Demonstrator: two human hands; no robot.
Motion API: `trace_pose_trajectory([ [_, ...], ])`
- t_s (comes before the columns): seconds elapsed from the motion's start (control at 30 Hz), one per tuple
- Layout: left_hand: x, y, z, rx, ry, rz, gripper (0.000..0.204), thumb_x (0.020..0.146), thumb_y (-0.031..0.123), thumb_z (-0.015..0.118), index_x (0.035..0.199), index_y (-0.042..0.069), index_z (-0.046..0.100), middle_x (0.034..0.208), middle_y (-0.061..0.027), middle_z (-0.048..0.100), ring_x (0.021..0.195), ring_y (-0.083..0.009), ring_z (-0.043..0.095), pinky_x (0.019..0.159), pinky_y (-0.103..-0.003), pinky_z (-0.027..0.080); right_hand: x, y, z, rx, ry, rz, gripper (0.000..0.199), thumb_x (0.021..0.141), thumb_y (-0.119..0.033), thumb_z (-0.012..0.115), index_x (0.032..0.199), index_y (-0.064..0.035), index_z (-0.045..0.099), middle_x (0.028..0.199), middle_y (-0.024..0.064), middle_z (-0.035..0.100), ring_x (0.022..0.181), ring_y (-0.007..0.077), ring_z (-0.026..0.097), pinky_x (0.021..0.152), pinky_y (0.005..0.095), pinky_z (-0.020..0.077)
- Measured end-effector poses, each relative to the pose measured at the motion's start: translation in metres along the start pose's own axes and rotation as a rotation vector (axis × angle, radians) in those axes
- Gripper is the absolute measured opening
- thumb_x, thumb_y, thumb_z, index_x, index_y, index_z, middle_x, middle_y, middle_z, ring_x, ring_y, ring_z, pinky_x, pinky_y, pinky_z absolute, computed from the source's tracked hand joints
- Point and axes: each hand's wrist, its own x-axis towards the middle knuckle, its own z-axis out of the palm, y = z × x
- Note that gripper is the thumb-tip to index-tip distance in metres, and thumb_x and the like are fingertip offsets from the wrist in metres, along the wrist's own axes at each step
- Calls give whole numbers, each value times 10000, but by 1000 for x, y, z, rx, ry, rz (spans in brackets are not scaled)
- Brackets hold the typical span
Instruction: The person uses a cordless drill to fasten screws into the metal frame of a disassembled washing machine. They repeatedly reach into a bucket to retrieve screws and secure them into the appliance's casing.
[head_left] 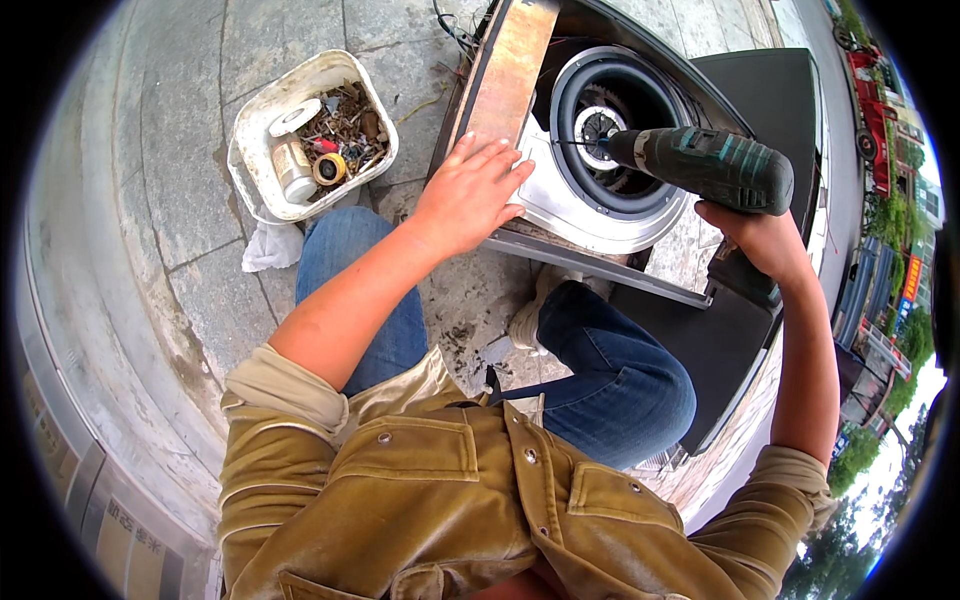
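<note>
My right hand (pixel 765 243) is wrapped around the grip of a dark green and black cordless drill (pixel 715 163). The drill's thin bit points left, across the round opening of a fan unit. A black ring (pixel 567 172) rims that opening, and a pale hub (pixel 598 127) shows inside; whether the bit touches anything cannot be told. My left hand (pixel 466 198) lies with fingers spread at the corner of the white metal plate (pixel 562 212) around the ring, next to a copper-coloured panel (pixel 510 75). Both belong to an opened metal appliance housing on the ground.
A dirty white bucket (pixel 245 150) at the left holds a bottle, a tape roll and small scraps. A white plastic bag (pixel 271 247) lies beside it. Dark panels (pixel 690 345) rest around the housing's right side. Paving (pixel 180 130) lies below, and a road runs at far right.
</note>
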Motion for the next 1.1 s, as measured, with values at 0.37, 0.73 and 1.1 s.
trace_pose_trajectory([
  [0.37, 1, -2, 4, -24, -9, 0, 537, 871, 350, 621, 1348, 142, 484, 1358, -75, 509, 1339, -239, 402, 1128, -506, 248, -18, 10, 14, 112, 100, 31, 340, 782, -112, 763, 1095, -35, 657, 969, 41, 682, 860, 134, 605, 805, 299, 478],
  [0.73, 40, 17, -12, -35, -107, -33, 354, 811, 256, 699, 1121, 101, 628, 1148, -67, 592, 1163, -254, 520, 1049, -495, 343, -111, 32, 76, 919, 675, -74, 423, 802, -103, 729, 1149, 45, 536, 783, 112, 595, 656, 193, 569, 615, 295, 466],
  [1.1, 133, -5, 53, 283, -193, 53, 177, 761, 227, 712, 901, 126, 671, 936, -52, 635, 1006, -236, 585, 912, -408, 400, -127, 74, 96, 934, 667, 25, 310, 820, -104, 715, 1063, 38, 587, 816, 102, 614, 685, 179, 570, 662, 306, 465],
])
